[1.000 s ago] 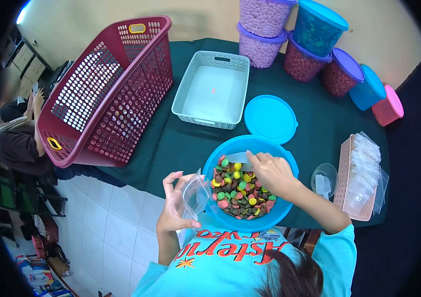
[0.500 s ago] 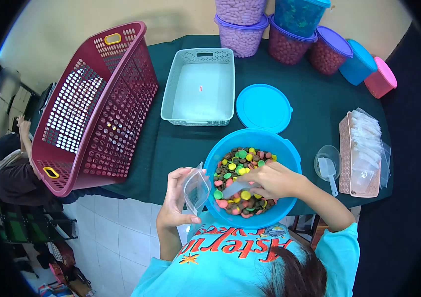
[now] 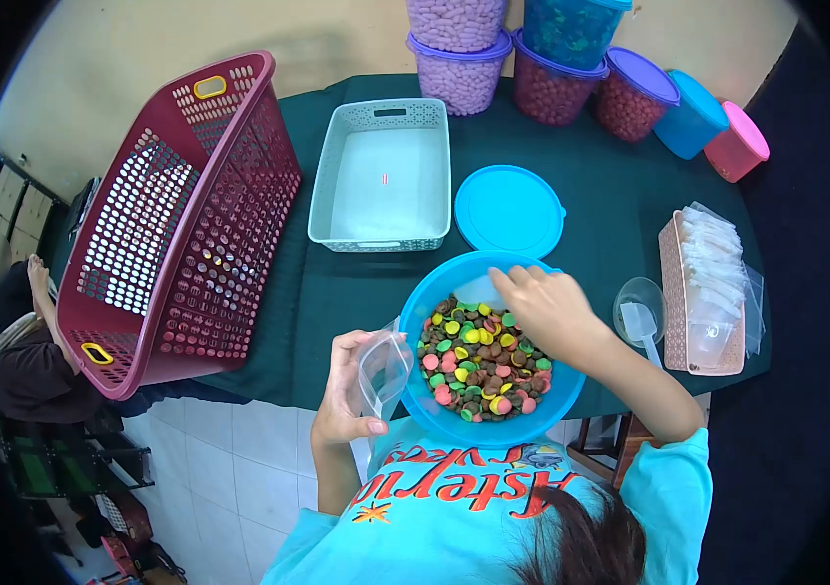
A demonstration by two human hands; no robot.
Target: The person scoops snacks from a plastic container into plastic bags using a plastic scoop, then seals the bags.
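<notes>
A clear zip pouch (image 3: 383, 372) is held with its mouth spread in my left hand (image 3: 342, 400), just left of the blue tub (image 3: 572, 375). Round candies (image 3: 483, 361) in brown, green, yellow and pink fill the tub's bottom. My right hand (image 3: 543, 304) is closed on a whitish translucent scoop (image 3: 477, 291) at the tub's far inner side, its blade close over the candies. Part of the scoop is hidden under my fingers.
Past the tub lie a round blue lid (image 3: 509, 211) and a pale green basket (image 3: 381, 185). A large maroon basket (image 3: 230, 224) stands left. On the right are a bowl with a white scoop (image 3: 641, 322) and a pink basket (image 3: 673, 292) of clear pouches. Lidded tubs (image 3: 558, 83) line the back; a person (image 3: 35, 361) sits far left.
My right hand has moved the scoop from the tub's middle-left to its far inner side. The left hand keeps the pouch in nearly the same place. The view has shifted slightly.
</notes>
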